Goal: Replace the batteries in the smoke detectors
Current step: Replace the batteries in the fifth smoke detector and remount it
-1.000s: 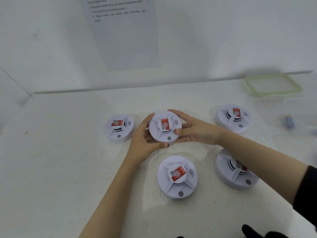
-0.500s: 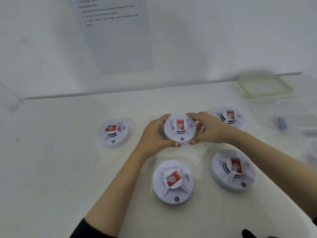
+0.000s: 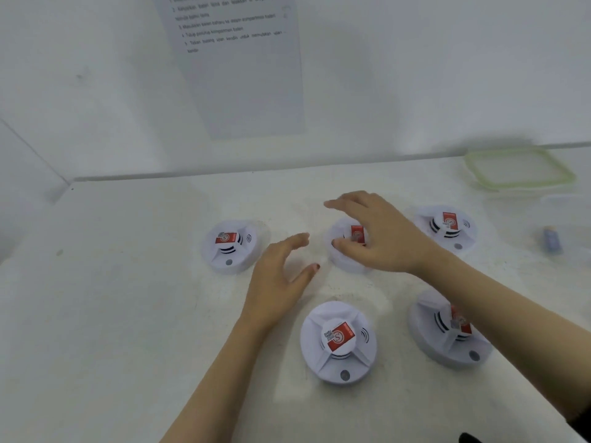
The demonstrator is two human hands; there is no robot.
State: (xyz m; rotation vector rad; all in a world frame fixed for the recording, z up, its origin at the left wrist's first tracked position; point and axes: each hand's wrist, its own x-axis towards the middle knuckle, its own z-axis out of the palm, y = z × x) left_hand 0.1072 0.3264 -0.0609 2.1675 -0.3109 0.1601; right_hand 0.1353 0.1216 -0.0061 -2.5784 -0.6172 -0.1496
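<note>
**Head view: both hands open around the middle smoke detector**

Five white smoke detectors sit face-up on the white table (image 3: 128, 314), each with a red label on its raised centre. Three form a far row and two lie nearer the person.

The middle detector (image 3: 343, 262) of the far row lies between the hands. The right hand (image 3: 380, 235) is spread above it – fingers stretched out and apart over its far side, thumb down by the red label. The palm hides the detector's right half. Whether the thumb actually touches the top cannot be told; nothing is clamped in this hand.

The left hand (image 3: 281, 279) is just to the detector's left, with a gap of bare table between them. Its fingers are straight and its thumb held wide, holding nothing.

The left detector (image 3: 228, 246) of the far row is just beyond the left hand, and the right detector (image 3: 447, 228) is past the right wrist. The near-centre detector (image 3: 339, 342) sits between the two forearms. The near-right detector (image 3: 444, 334) is partly covered by the right forearm.

A clear lid (image 3: 518, 167) with a green rim lies at the far right of the table. Near it is a small bluish object (image 3: 551, 239), too blurred to name. A printed sheet (image 3: 240, 59) hangs on the wall behind.
</note>
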